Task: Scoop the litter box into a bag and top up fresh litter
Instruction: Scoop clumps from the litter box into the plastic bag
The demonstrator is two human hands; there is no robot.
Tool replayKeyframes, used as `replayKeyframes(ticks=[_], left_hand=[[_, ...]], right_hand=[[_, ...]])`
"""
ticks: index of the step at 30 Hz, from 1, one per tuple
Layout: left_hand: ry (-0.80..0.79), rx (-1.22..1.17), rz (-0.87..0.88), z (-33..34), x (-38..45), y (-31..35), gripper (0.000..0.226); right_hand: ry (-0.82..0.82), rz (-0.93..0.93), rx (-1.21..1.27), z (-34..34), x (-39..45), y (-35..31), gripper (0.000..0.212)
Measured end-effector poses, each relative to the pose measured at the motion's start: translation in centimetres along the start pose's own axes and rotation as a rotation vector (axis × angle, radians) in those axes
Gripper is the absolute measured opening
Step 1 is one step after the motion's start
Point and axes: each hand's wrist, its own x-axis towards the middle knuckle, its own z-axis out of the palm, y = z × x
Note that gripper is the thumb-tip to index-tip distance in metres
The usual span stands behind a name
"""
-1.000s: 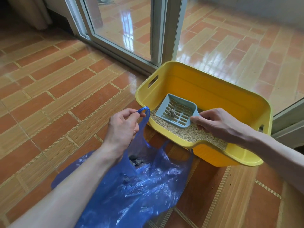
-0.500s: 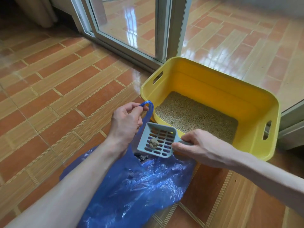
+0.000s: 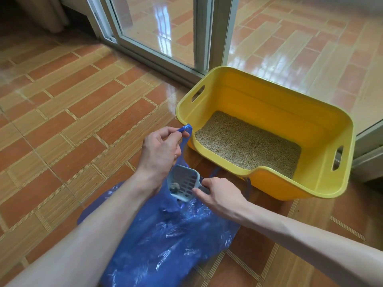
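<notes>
A yellow litter box [image 3: 323, 123] sits on the tiled floor, with tan litter [image 3: 246, 141] covering its bottom. In front of it lies a blue plastic bag [image 3: 176, 241]. My left hand [image 3: 159, 154] pinches one bag handle [image 3: 185, 128] and lifts it, which holds the bag's mouth open. My right hand [image 3: 217, 193] grips the handle of a pale blue slotted scoop [image 3: 184, 183]. The scoop is tilted down into the bag's mouth, and a grey clump [image 3: 174, 186] rests at its lower end.
A sliding glass door with a white frame [image 3: 205, 34] stands just behind the litter box. Orange and tan floor tiles [image 3: 68, 112] spread out to the left. A curtain [image 3: 41, 11] hangs at the top left.
My right hand has carried the scoop with the clump out of the litter box, over its rim and down into the bag's mouth. My left hand has kept hold of the handle.
</notes>
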Motion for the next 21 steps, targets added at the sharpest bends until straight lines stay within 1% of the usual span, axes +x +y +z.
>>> replayKeyframes(ticks=[4,10,14,17,19,21], left_hand=[[-0.002,-0.004,0.002,0.0,0.0,0.1,0.023],[0.001,0.001,-0.004,-0.2,0.0,0.0,0.022],[0.002,0.004,-0.008,-0.2,0.0,0.0,0.022],[0.005,0.003,-0.009,-0.2,0.1,0.0,0.021],[0.006,-0.002,-0.012,-0.2,0.1,-0.1,0.021],[0.01,-0.005,-0.01,-0.2,0.1,-0.2,0.021]], right_hand=[[0.108,-0.058,-0.117,1.5,-0.1,0.1,0.034],[0.214,-0.227,-0.236,2.6,0.3,0.6,0.029],[0.371,-0.354,-0.427,2.7,0.9,0.8,0.029],[0.385,-0.432,-0.586,2.0,1.1,0.9,0.028],[0.38,-0.437,-0.649,1.1,1.3,0.9,0.026],[0.388,-0.414,-0.661,0.1,1.2,0.8,0.026]])
